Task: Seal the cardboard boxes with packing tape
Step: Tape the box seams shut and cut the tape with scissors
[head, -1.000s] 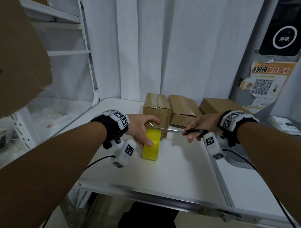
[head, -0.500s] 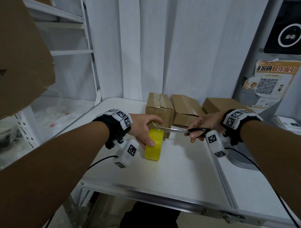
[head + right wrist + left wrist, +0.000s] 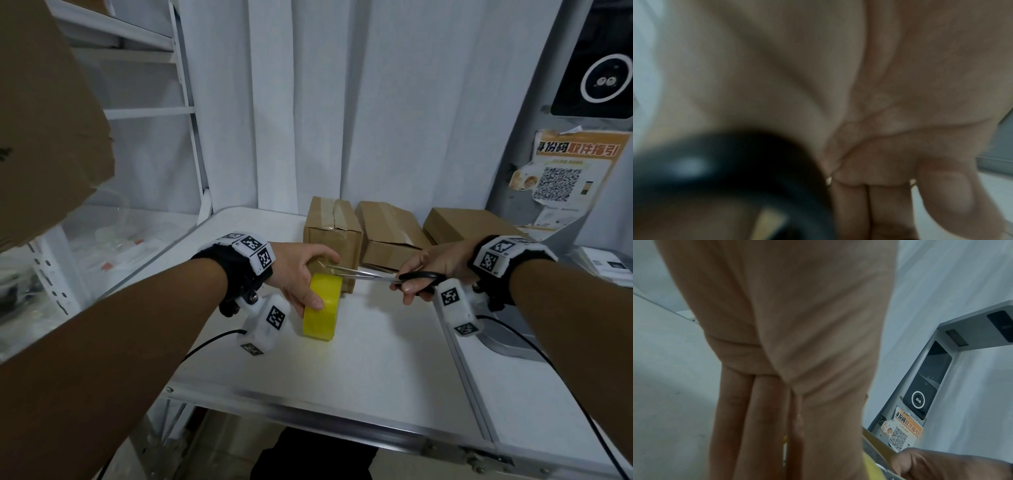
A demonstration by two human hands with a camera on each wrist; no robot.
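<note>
surface (image 3: 359, 373): white folding top; bare near edge closest to the camera
tape roll (image 3: 322, 310): yellow; stands on edge on the surface, just in front of the leftmost box
left hand (image 3: 301, 274): fingers curled over the top of the tape roll, thumb down its near face; gripping it; a clear strip runs from the roll up to the box
right hand (image 3: 431, 265): fingers through the black handles of the scissors (image 3: 394, 277), gripping them; right wrist view blurred, only palm and dark handle (image 3: 725, 186) visible
scissors: blades point left, tips at the clear strip just beside the left hand's fingers; cannot tell how far the blades are parted
boxes: three cardboard boxes in a row at the back; leftmost box (image 3: 334, 233) taped along its top seam; middle box (image 3: 390, 236) just beside it; right box (image 3: 469, 224) partly behind the right wrist
curtain (image 3: 342, 102): white; hangs behind the boxes
</note>
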